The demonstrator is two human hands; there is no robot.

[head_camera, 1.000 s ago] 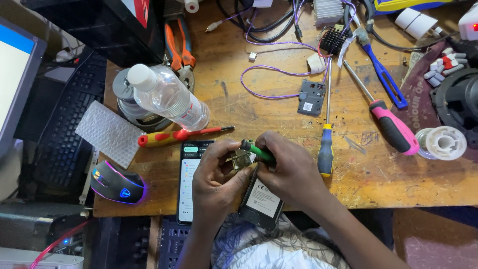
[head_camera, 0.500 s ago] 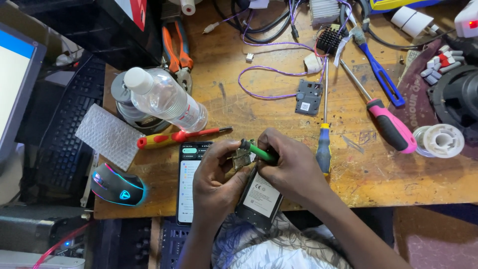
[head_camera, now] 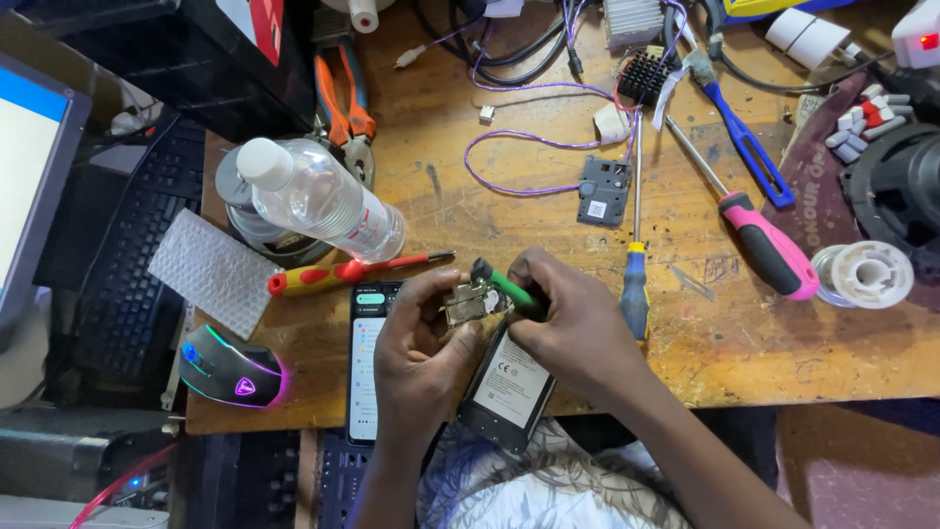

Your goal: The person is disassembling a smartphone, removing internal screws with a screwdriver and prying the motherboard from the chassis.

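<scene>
In my left hand [head_camera: 423, 338] I pinch a small metal part [head_camera: 468, 302], silvery and boxy with a dull brassy tinge, held just above the near edge of the wooden worktop [head_camera: 509, 211]. My right hand [head_camera: 578, 328] is closed around a green-handled tool [head_camera: 514, 292], whose dark tip rests against the top of the part. Under both hands lies a black device [head_camera: 507, 384], back up with a white label, hanging partly over the worktop's edge. Just left of my left hand a phone [head_camera: 367, 362] lies with its screen lit. Beyond it are a red and yellow screwdriver [head_camera: 343, 272] and a clear plastic bottle [head_camera: 318, 199] lying on its side across a round metal tin. Just right of my right hand a blue and yellow screwdriver [head_camera: 634, 257] points away from me, and farther right lies a pink-handled screwdriver [head_camera: 759, 240] beside a white spool [head_camera: 871, 274]. A small grey module [head_camera: 602, 191] on purple wire [head_camera: 514, 147] sits behind my hands. At the left are a glowing mouse [head_camera: 230, 367], a piece of bubble wrap [head_camera: 211, 274] and a black keyboard [head_camera: 132, 264]. Nothing lies between my hands and the part.
</scene>
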